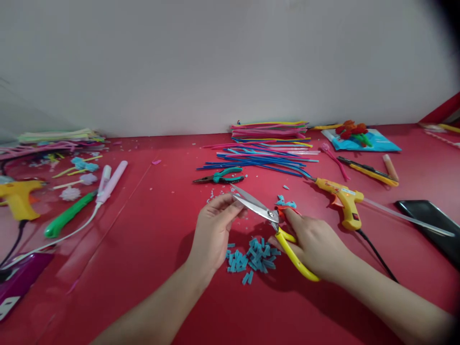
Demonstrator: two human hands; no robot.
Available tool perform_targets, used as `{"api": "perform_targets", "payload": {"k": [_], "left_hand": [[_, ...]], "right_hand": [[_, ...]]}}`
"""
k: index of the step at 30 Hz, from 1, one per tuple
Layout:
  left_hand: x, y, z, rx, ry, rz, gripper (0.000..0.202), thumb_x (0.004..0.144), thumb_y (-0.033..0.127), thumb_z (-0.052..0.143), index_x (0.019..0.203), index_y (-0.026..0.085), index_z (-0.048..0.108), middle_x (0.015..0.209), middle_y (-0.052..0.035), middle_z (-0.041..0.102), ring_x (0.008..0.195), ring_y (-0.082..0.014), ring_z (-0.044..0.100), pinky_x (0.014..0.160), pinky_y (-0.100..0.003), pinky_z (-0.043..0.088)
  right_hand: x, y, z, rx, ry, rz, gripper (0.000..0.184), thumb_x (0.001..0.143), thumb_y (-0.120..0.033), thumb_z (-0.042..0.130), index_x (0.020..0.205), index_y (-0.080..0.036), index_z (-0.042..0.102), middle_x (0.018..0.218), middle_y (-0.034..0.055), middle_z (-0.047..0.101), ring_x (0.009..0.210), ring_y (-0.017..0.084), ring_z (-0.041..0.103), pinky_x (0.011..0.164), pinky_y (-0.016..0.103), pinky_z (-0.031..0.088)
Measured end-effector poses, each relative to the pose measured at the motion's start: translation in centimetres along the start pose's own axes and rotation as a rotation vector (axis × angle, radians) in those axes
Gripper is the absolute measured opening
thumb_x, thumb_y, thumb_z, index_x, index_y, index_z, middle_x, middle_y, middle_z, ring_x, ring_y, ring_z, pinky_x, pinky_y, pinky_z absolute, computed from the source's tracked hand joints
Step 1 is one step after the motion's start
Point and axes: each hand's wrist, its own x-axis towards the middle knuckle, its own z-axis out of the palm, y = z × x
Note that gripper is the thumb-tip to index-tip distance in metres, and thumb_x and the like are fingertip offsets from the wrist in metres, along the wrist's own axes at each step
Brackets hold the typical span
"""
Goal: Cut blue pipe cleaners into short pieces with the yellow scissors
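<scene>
My right hand (316,242) is wrapped round the handles of yellow-handled scissors (257,208), whose blades are parted and point left. At the blade tips, my left hand (212,230) is closed in a pinch; what it holds is too small or hidden to make out. Below the scissors lies a loose pile of short blue cut strips (257,256). A few folded light-blue pieces (286,203) and a red item rest behind my right hand, partly covered by it. Tiny pale scraps are scattered behind my left hand.
Green-handled pliers (224,176) lie beyond my hands, before bundled pipe cleaners (266,158). On the right are a yellow glue gun (341,196), a cutter (370,171) and a black phone (431,220). A second glue gun (21,197), green-handled tool (68,215) and pink styling iron (111,182) lie left.
</scene>
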Motion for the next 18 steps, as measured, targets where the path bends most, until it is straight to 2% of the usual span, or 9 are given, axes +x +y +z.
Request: {"api": "perform_targets", "payload": {"k": [5,18], "left_hand": [[0.07,0.11,-0.2,-0.001,-0.011,0.001,0.006,0.068,0.012,0.059,0.07,0.015,0.063,0.065,0.0009,0.058,0.059,-0.0065,0.05,0.06,-0.018,0.041],[0.05,0.21,-0.13,-0.009,-0.015,-0.013,0.007,0.066,0.013,0.06,0.07,0.016,0.064,0.065,0.0007,0.06,0.061,-0.0076,0.052,0.063,-0.02,0.041]], "right_hand": [[-0.03,0.1,-0.17,-0.07,0.008,-0.035,0.029,0.077,-0.045,0.037,0.086,-0.018,0.041,0.061,0.0027,0.057,0.051,0.017,0.053,0.045,0.025,0.019],[-0.1,0.1,-0.32,-0.071,0.013,-0.038,0.027,0.078,-0.044,0.036,0.081,-0.018,0.041,0.055,0.0013,0.055,0.048,0.015,0.052,0.044,0.025,0.016]]}}
